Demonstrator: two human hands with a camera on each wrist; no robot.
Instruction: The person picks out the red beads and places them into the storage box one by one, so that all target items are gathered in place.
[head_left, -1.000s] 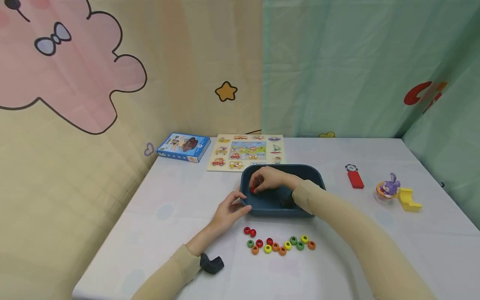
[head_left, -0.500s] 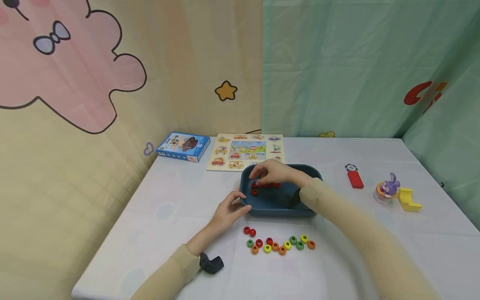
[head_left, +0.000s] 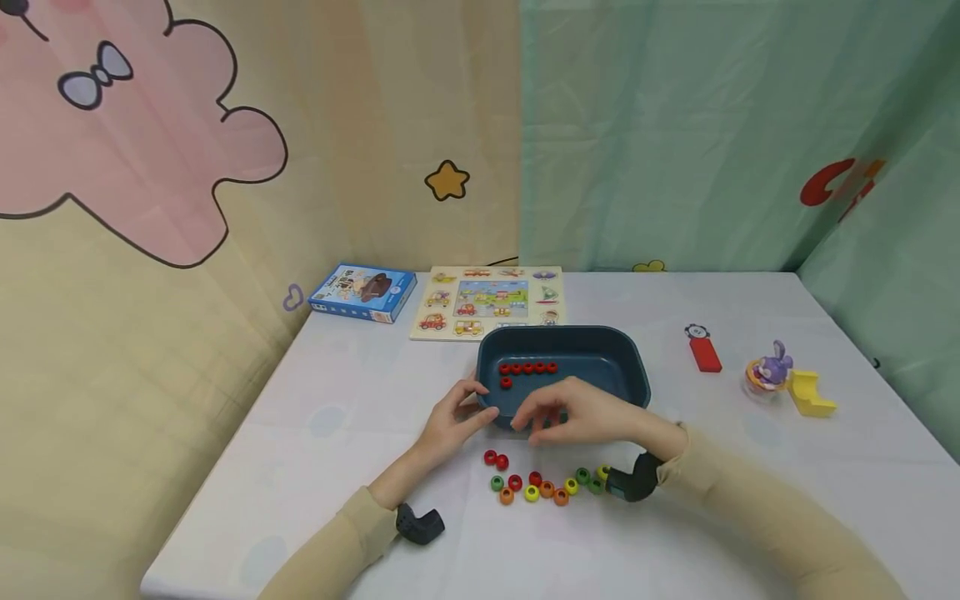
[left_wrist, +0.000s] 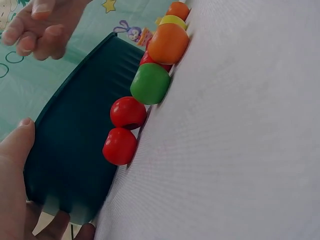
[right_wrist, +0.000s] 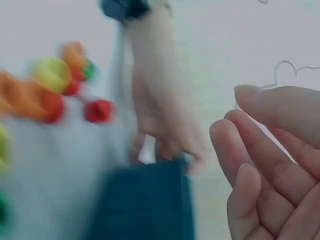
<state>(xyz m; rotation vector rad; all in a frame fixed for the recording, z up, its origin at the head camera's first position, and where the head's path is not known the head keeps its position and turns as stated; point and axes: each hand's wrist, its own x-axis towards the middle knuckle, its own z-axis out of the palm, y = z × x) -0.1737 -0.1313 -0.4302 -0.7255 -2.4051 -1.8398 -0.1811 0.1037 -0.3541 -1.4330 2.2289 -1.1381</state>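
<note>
A dark blue tray (head_left: 600,375) stands mid-table. My left hand (head_left: 450,418) holds its left end, thumb at the near corner and fingers round the side; in the left wrist view the thumb (left_wrist: 17,145) lies against the tray wall. Inside the tray, several red beads (head_left: 528,368) form a row, with a single red bead (head_left: 506,382) below the row's left end. My right hand (head_left: 577,414) hovers over the tray's near rim, fingers loosely bent and nothing between them. On the table in front lie red beads (head_left: 496,459), green beads (head_left: 582,476), yellow beads (head_left: 532,493) and orange beads (head_left: 547,489).
Behind the tray lie a wooden picture puzzle (head_left: 491,300) and a blue box (head_left: 363,292). To the right are a red tag-like piece (head_left: 705,354), a purple rabbit toy (head_left: 772,367) and a yellow toy chair (head_left: 811,395). Dark cameras are worn on both wrists.
My right hand has let go of a red bead below the row, lifted out of the tray and moved toward its near rim. The left hand stays on the tray.
</note>
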